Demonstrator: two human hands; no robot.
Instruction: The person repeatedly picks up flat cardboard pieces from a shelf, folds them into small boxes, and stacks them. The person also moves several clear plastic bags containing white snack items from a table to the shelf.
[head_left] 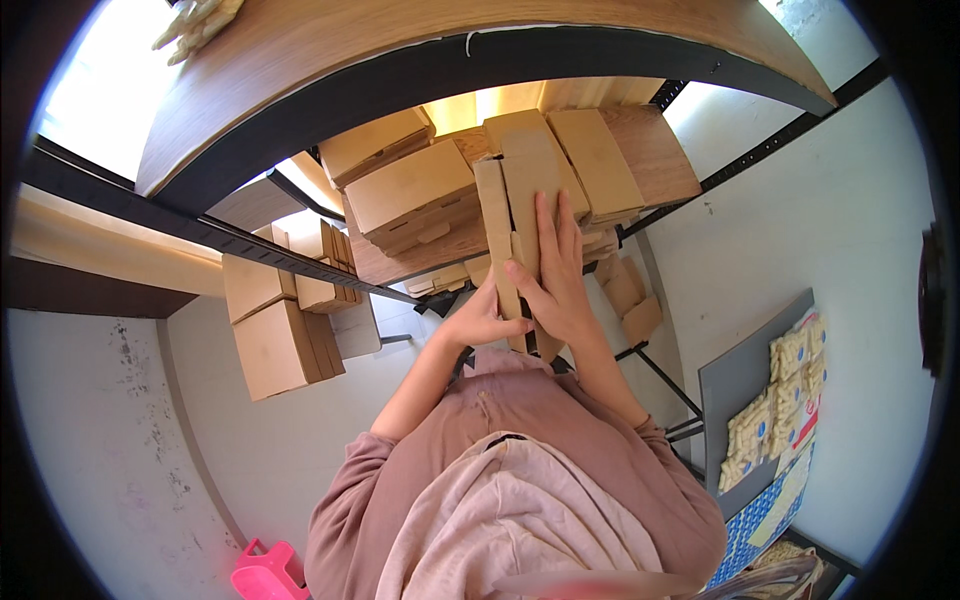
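Note:
A brown cardboard box (528, 165) stands tilted in front of my chest, its narrow edge turned toward me and a gap showing along its flap. My left hand (482, 318) grips the lower left side, thumb across the near edge and the other fingers partly hidden. Against the right face lies my right hand (558, 280), fingers stretched up along the cardboard and thumb over the edge by the gap. The box's bottom end is partly hidden by my hands.
Beyond the box, a wooden shelf (650, 150) bears more cardboard boxes (410, 190), with a higher shelf (500, 32) above. Stacked boxes (275, 345) stand left. To the right, a grey board (740, 385) carries several bagged pale items (790, 370). A pink plastic stool (270, 572) sits lower left.

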